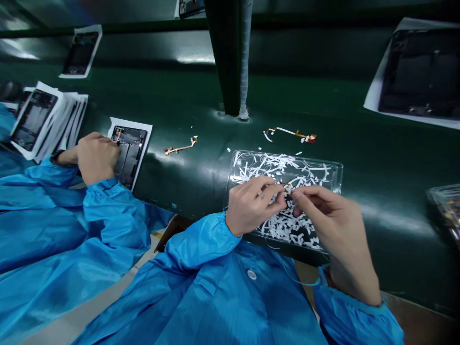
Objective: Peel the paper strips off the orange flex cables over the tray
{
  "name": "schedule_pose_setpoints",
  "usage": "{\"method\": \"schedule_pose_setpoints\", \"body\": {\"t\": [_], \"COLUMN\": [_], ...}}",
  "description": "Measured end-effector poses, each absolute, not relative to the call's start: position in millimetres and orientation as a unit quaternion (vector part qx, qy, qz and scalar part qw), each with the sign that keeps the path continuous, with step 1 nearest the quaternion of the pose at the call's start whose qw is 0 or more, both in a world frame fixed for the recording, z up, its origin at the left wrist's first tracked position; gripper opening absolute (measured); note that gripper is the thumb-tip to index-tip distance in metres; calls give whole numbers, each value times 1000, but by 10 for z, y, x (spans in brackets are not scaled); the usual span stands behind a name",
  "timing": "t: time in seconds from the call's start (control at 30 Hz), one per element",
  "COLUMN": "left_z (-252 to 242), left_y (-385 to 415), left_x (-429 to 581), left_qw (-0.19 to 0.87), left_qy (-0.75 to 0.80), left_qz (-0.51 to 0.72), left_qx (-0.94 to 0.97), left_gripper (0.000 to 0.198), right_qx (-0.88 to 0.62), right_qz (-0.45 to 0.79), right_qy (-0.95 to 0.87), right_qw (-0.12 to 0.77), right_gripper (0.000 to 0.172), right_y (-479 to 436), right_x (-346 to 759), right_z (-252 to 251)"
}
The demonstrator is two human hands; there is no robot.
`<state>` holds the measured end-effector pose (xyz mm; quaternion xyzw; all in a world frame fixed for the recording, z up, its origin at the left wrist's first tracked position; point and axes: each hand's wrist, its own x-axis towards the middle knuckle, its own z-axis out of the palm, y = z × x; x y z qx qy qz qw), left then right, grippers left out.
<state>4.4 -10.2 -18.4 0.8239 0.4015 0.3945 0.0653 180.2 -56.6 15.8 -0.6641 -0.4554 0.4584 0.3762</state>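
Note:
My left hand (253,203) is closed, its thumb and fingertips pinching a small orange-brown flex cable (285,184), of which only a short bit shows. Facing it, my right hand (330,220) has thumb and forefinger pressed together at the cable's near end; what lies between those tips is too small to make out. Both hands hover over a clear plastic tray (336,172) full of white strips and paper-like scraps (283,227). Just behind the tray lies another flex cable (296,134) with a white strip along it. A third flex cable (181,147) rests farther left.
On the left, a co-worker's hands (97,155) work at a black device frame (125,160) on white paper. Beyond is a stack of papered frames (36,120). A dark post (228,62) rises from the green table (179,105). Another clear tray (445,201) stands right.

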Motion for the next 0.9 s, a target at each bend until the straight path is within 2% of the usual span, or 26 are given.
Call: {"method": "schedule_pose_setpoints", "body": {"t": [0.13, 0.3, 0.63, 0.7, 0.83, 0.9], "left_z": [-188, -178, -245, -240, -179, -139], "left_y": [-92, -129, -94, -61, 60, 119], "left_x": [-19, 21, 64, 28, -60, -66], "left_qw": [115, 96, 70, 128, 388, 485], "left_qy": [421, 380, 410, 429, 462, 444], "left_qz": [389, 409, 377, 385, 368, 330], "left_qx": [811, 824, 827, 807, 708, 677], "left_gripper": [4, 14, 3, 5, 11, 18], "right_qx": [-685, -667, -657, -667, -670, -660], "right_qz": [431, 464, 477, 466, 464, 474], "right_qy": [-446, -448, -461, -459, -447, -448], "right_qw": [383, 374, 359, 358, 368, 372], "right_gripper": [19, 18, 22, 22, 21, 21], "right_y": [-562, -535, -535, -525, -494, -481], "right_x": [1864, 1805, 1748, 1780, 1831, 1825], "right_z": [145, 138, 31, 25, 47, 58]}}
